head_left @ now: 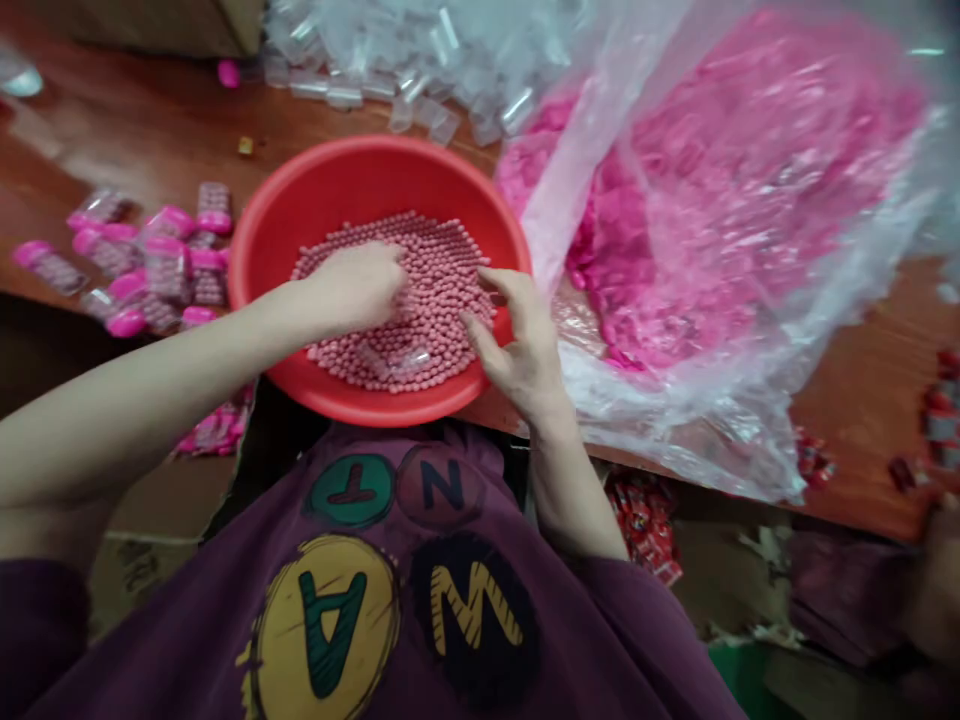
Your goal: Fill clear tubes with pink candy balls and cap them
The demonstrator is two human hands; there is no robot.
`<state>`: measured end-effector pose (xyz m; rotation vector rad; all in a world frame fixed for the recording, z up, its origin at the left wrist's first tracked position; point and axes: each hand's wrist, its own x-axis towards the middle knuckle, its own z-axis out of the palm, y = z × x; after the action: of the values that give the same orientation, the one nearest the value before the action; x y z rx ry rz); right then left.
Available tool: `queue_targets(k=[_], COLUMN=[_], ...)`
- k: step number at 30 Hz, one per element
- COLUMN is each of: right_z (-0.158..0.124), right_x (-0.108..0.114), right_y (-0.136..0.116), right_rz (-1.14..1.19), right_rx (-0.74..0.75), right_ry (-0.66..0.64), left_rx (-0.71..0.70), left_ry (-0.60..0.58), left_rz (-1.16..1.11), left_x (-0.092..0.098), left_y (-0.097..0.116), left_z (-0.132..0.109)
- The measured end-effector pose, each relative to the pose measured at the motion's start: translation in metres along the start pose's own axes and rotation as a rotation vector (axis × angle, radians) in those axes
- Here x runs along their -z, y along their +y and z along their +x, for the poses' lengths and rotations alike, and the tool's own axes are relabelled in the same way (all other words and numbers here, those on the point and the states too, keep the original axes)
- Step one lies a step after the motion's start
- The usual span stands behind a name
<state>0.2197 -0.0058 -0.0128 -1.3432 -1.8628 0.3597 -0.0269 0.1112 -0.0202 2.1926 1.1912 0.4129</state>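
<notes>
My left hand [356, 287] lies palm down on a layer of small pink round candies [439, 270], and its fingers are buried among them. These fill the bottom of a red plastic basin [375, 170]. My right hand [521, 345] sits over the basin's right side, fingers apart, with its fingertips beside the candies and nothing visible in them. A small transparent tube [397, 362] lies on the candies just below my left hand. Anything under my left palm is hidden.
Pink-capped tubes [142, 260] lie on the wooden table [135, 120] at left. Loose transparent tubes [390, 70] are piled at the back. A large plastic bag of pink items [712, 190] fills the right. Red packets [643, 520] sit below the table edge. Another person's hand [934, 590] shows at far right.
</notes>
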Motion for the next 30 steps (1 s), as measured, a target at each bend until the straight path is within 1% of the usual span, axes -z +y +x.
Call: queue_targets(k=[1,2,3,4,5,6,7,9,10,12,14,16,18,21,23,26,28,30], right_z=[-0.006,-0.012,-0.019,-0.024,-0.029,-0.031,-0.032,-0.027,-0.021,-0.007,0.007,0.015,0.016,0.007,-0.001,-0.008,-0.006,-0.001], right_x=[0.01,0.02,0.032,0.043,0.053,0.062,0.067,0.07,0.067,0.056,0.041,0.031,0.027,0.034,0.043,0.054,0.056,0.053], right_y=[0.01,0.024,0.04,0.057,0.076,0.094,0.112,0.139,0.149,0.161,0.166,0.169,0.171,0.173,0.173,0.162,0.144,0.116], right_rz=[-0.047,-0.088,-0.124,-0.157,-0.186,-0.215,-0.248,-0.303,-0.325,-0.363,-0.422,-0.49,-0.527,-0.478,-0.411,-0.28,-0.116,0.073], right_rx=[-0.021,-0.065,-0.129,-0.211,-0.293,-0.373,-0.44,-0.511,-0.511,-0.461,-0.414,-0.418,-0.449,-0.466,-0.466,-0.504,-0.505,-0.431], right_ry=[0.109,0.21,0.295,0.354,0.384,0.389,0.371,0.265,0.193,0.038,-0.107,-0.189,-0.2,-0.161,-0.087,0.163,0.333,0.437], left_rx=[-0.001,-0.028,-0.069,-0.103,-0.14,-0.172,-0.19,-0.207,-0.205,-0.189,-0.166,-0.128,-0.057,0.101,0.227,0.387,0.442,0.46], left_ry=[0.003,-0.051,-0.146,-0.231,-0.304,-0.358,-0.388,-0.408,-0.413,-0.417,-0.415,-0.379,-0.323,-0.271,-0.248,-0.21,-0.17,-0.097], left_rz=[0.187,0.348,0.481,0.566,0.61,0.623,0.614,0.562,0.517,0.376,0.178,-0.043,-0.293,-0.701,-0.938,-1.222,-1.35,-1.441], left_x=[0.0,-0.001,-0.003,-0.007,-0.012,-0.018,-0.025,-0.038,-0.043,-0.049,-0.048,-0.04,-0.029,-0.015,-0.01,-0.008,-0.008,-0.009], left_y=[-0.002,-0.003,-0.002,0.001,0.007,0.014,0.022,0.039,0.047,0.059,0.067,0.073,0.077,0.081,0.082,0.079,0.077,0.078], left_z=[0.002,0.003,0.003,0.005,0.006,0.008,0.011,0.019,0.023,0.032,0.037,0.036,0.03,0.012,-0.002,-0.021,-0.031,-0.04])
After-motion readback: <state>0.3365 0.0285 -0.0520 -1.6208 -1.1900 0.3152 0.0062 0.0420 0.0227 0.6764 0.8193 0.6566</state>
